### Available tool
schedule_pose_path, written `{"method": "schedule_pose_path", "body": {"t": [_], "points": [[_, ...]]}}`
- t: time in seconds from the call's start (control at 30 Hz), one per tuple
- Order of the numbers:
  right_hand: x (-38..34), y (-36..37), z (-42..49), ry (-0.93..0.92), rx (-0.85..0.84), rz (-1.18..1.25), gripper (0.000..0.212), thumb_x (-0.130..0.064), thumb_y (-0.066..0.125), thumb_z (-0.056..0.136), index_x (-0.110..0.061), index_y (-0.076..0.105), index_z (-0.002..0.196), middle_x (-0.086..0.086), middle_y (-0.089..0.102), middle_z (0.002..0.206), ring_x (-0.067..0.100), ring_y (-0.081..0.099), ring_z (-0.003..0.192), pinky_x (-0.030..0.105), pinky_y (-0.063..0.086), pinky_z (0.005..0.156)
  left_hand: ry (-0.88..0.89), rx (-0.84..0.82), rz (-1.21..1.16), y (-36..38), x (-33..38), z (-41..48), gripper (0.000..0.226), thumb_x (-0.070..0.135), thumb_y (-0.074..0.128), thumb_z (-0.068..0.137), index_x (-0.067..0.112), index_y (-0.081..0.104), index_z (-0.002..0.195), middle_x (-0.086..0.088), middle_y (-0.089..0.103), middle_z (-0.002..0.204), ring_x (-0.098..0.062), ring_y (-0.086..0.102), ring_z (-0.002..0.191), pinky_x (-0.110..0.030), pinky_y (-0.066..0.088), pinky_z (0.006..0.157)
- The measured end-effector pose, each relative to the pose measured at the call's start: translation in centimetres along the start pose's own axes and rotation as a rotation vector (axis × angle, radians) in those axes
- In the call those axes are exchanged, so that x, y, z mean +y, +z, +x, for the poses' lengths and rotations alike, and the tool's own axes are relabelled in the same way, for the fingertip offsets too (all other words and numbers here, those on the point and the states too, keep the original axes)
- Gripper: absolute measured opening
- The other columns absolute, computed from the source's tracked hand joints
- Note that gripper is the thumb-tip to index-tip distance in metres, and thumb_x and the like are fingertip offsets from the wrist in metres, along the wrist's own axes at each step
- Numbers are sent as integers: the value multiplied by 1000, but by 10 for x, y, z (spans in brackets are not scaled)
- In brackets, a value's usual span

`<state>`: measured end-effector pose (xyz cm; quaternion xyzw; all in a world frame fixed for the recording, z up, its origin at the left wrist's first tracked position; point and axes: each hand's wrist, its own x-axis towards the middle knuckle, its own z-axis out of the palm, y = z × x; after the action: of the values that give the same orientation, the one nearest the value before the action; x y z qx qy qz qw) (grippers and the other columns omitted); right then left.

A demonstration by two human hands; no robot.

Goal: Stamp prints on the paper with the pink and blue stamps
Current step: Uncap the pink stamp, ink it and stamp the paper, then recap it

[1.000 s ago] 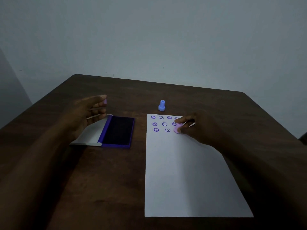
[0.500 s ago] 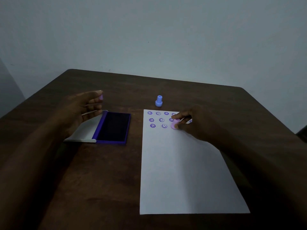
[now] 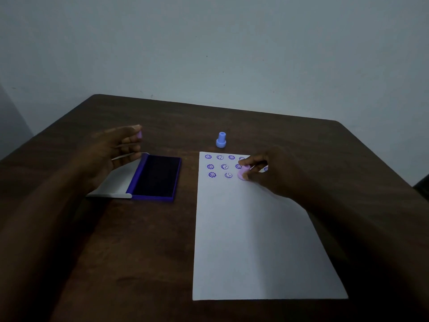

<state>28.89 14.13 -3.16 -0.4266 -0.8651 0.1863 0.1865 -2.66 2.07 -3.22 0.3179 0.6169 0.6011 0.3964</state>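
The right hand (image 3: 274, 173) pinches the pink stamp (image 3: 243, 173) between thumb and fingertips, with the stamp's base set down on the white paper (image 3: 255, 240). The stamp sits in the third row of prints, just right of a smiley print (image 3: 228, 175); its handle leans slightly to the upper right, toward the hand, so the long axis is close to upright but tilted. The purple prints (image 3: 220, 157) form rows across the paper's far end (flower-edged and plain smileys alternate), and some at the right are partly hidden by the hand.

The paper lies on the dark wooden table (image 3: 139, 240), its long axis running from the near edge toward the far edge.

The blue stamp (image 3: 221, 140) stands upright on the table just beyond the paper's far edge, handle up, touched by neither hand.

The left hand (image 3: 111, 154) hovers over the open lid (image 3: 116, 182) of the purple ink pad (image 3: 157, 178), fingers loosely curled and slightly apart, gripping nothing. Whether it touches the lid cannot be told. The ink pad lies left of the paper, apart from it, its long axis running near to far.
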Motion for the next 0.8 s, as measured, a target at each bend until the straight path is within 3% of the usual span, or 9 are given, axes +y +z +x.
{"method": "schedule_pose_path", "body": {"t": [0.2,0.37,0.47,0.67,0.73,0.8], "points": [[1,1,0,-11,11,19,25,-25,80,77,-22,78,102,-8,70,74,-18,55,59,1,38,60,-10,6,11,-1,-1,3,17,33,61,88,25,66,101,1,65,101,-14,61,94,-29,49,76],[1,1,0,-8,10,9,25,-26,79,78,-23,77,103,-10,67,72,-19,55,60,1,37,60,-14,-5,19,-2,-1,2,28,38,66,78,25,66,103,0,65,105,-15,62,96,-29,49,76],[0,1,1,-7,13,2,24,-24,79,78,-21,78,102,-8,65,70,-19,55,58,1,37,60,-5,1,16,-3,-1,2,17,34,62,86,25,66,101,0,65,105,-14,61,96,-29,48,75],[0,-1,-2,2,-5,39,25,-25,80,77,-23,77,102,-14,66,74,-17,55,58,1,36,60,6,-20,4,-2,4,-4,42,44,67,64,25,66,101,0,65,103,-14,62,95,-29,49,76],[1,-3,-5,29,35,140,25,-25,81,76,-27,76,101,-16,68,76,-12,56,59,5,39,64,15,-12,-11,-2,4,-4,31,40,67,73,25,66,100,1,65,101,-14,61,94,-29,49,76],[0,-12,-9,76,206,481,24,-21,80,78,-23,76,101,-9,75,90,-5,60,65,18,47,71,15,-9,-8,-2,4,-5,18,35,63,85,24,66,100,1,65,100,-14,61,95,-28,49,75]]}}
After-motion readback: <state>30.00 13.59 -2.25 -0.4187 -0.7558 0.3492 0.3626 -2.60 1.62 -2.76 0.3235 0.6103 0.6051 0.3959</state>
